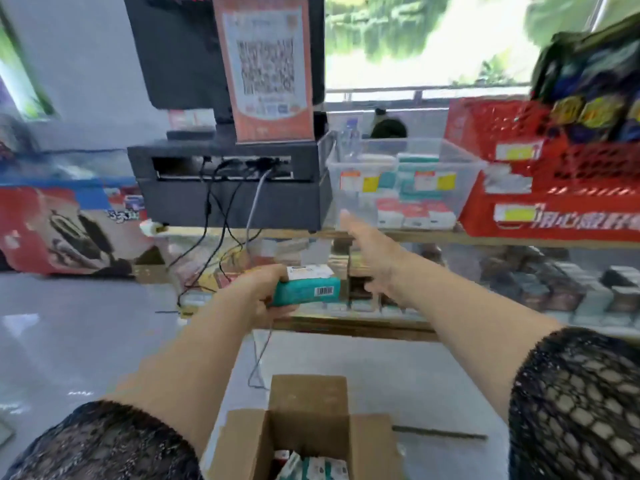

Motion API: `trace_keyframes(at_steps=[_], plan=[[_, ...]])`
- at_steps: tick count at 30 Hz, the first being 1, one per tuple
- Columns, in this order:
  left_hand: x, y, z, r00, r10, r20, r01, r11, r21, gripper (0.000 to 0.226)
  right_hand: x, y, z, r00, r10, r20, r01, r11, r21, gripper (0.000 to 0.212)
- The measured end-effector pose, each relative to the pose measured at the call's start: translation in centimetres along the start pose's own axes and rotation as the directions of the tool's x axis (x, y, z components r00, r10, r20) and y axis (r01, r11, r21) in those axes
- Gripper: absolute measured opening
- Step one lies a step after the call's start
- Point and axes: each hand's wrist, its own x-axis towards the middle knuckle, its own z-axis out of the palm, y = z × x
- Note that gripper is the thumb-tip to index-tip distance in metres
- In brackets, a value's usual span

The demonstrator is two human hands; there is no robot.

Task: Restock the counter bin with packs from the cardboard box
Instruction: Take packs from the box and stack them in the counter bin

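Left hand [263,294] curls round a teal pack [306,289], barcode facing up, held level, high above the box. Likely the next one to go in. Right hand [369,252] stretches ahead, fingers straight, holding nothing, tip near the front wall of the clear counter bin [467,188], probably to steady it or make room. Bin just beyond right hand, partly stocked. Cardboard box [308,400] open below both forearms, spare packs [311,467] inside.

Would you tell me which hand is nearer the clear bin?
Right. The right hand is just below the clear bin; the left hand holds a teal pack lower left.
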Motion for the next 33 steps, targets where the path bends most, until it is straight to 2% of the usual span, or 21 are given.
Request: trace_keyframes(at_steps=[2,6,9,10,12,14,17,20,22,29,31,33], plan=[[-4.0,4.8,0.7,0.996,0.093,0.016,-0.093,0.996,0.011,0.025,-1.7,-5.1,-1.9,0.996,-0.09,0.006,0.09,0.996,-0.013,0.055],[-11.6,13.3,2.5,0.956,0.274,0.105,-0.273,0.962,-0.023,0.005,-4.1,-13.7,-4.4,0.973,-0.23,-0.009,0.228,0.968,-0.1,0.035],[-14.6,18.6,3.4,0.919,0.376,0.123,-0.37,0.927,-0.067,0.004,-3.8,-18.2,-6.3,0.952,-0.303,-0.04,0.287,0.932,-0.222,0.035],[-15.1,20.0,3.7,0.908,0.401,0.124,-0.394,0.916,-0.076,0.006,-3.2,-19.4,-6.9,0.94,-0.336,-0.055,0.307,0.907,-0.287,0.036],[-15.9,22.2,4.3,0.885,0.441,0.149,-0.432,0.897,-0.088,0.006,-2.4,-21.2,-8.3,0.915,-0.397,-0.075,0.332,0.844,-0.421,0.058],[-16.2,24.1,4.8,0.877,0.45,0.17,-0.441,0.893,-0.092,0.004,-1.6,-22.8,-9.5,0.879,-0.474,-0.047,0.365,0.735,-0.572,0.066],[-15.1,26.3,5.5,0.884,0.421,0.202,-0.405,0.907,-0.118,0.008,-0.1,-24.0,-10.9,0.824,-0.565,0.029,0.349,0.468,-0.812,0.055],[-12.9,28.0,6.2,0.892,0.378,0.248,-0.358,0.926,-0.122,0.01,2.5,-24.2,-11.6,0.799,-0.595,0.087,0.285,0.249,-0.926,0.044],[-11.2,28.7,6.5,0.895,0.347,0.279,-0.323,0.938,-0.129,0.013,4.1,-24.0,-11.8,0.799,-0.592,0.101,0.23,0.146,-0.962,0.038],[-5.9,30.5,8.9,0.912,0.271,0.307,-0.26,0.962,-0.079,0.015,10.4,-21.9,-13.5,0.751,-0.625,0.213,0.177,-0.121,-0.977,0.035],[-4.6,30.9,9.9,0.912,0.27,0.308,-0.263,0.963,-0.064,0.016,12.5,-21.2,-14.1,0.728,-0.647,0.227,0.182,-0.136,-0.974,0.031],[-3.1,31.2,10.8,0.918,0.276,0.286,-0.279,0.96,-0.032,0.017,14.5,-20.4,-14.8,0.721,-0.659,0.215,0.193,-0.107,-0.975,0.03]])
